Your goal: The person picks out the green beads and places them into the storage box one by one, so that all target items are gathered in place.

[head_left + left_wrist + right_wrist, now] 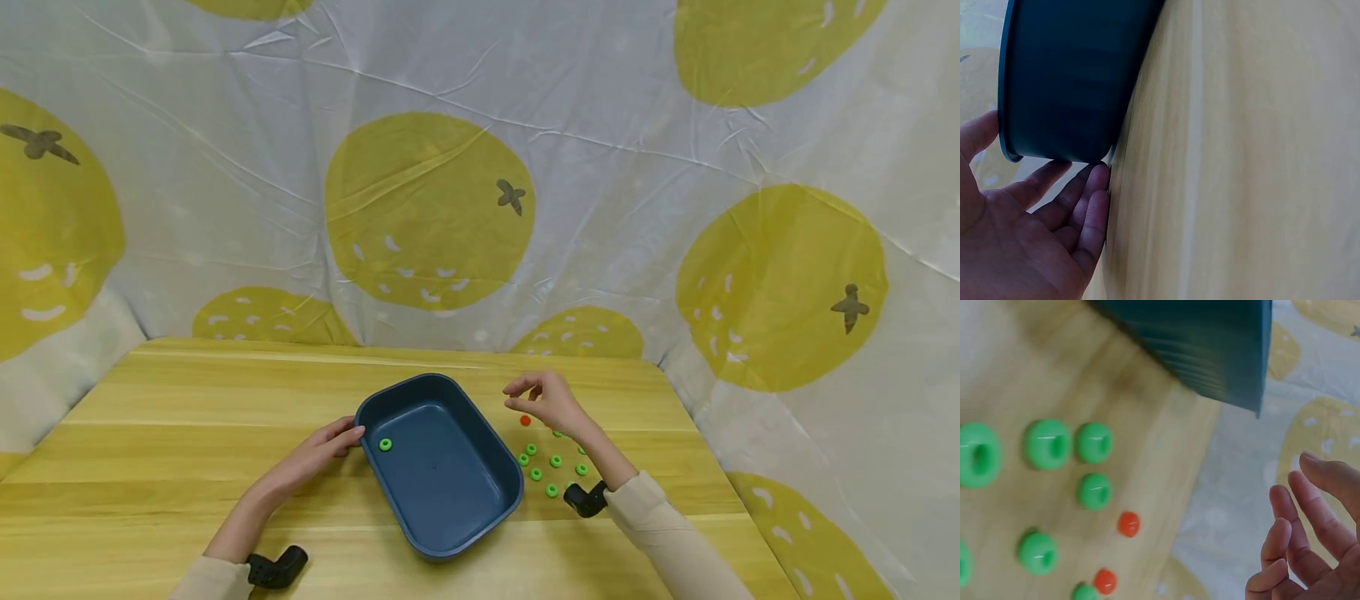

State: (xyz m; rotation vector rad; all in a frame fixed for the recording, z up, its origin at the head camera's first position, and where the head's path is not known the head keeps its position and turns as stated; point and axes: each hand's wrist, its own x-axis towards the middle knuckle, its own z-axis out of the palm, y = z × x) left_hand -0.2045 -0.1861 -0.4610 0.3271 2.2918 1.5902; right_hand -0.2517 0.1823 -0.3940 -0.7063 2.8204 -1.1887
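A dark blue plastic tub point(442, 467) stands slanted on the table, with one green ring point(386, 445) inside near its left corner. My left hand point(326, 450) holds the tub at that corner. The thumb lies on the rim and the other fingers are against the outer wall, as the left wrist view shows. To the right of the tub, my right hand point(551, 400) hovers over the table with thumb and fingertips apart and nothing between them. Below it lie a red bead-like piece point(525, 421) and several green rings point(556, 461). A second red piece point(1105, 581) shows in the right wrist view.
The wooden table point(247, 392) ends at the back against a hanging cloth point(600, 208) printed with yellow fruit. This cloth also runs down along both sides. A black wrist camera point(277, 568) sits on the left wrist, another camera point(585, 500) on the right.
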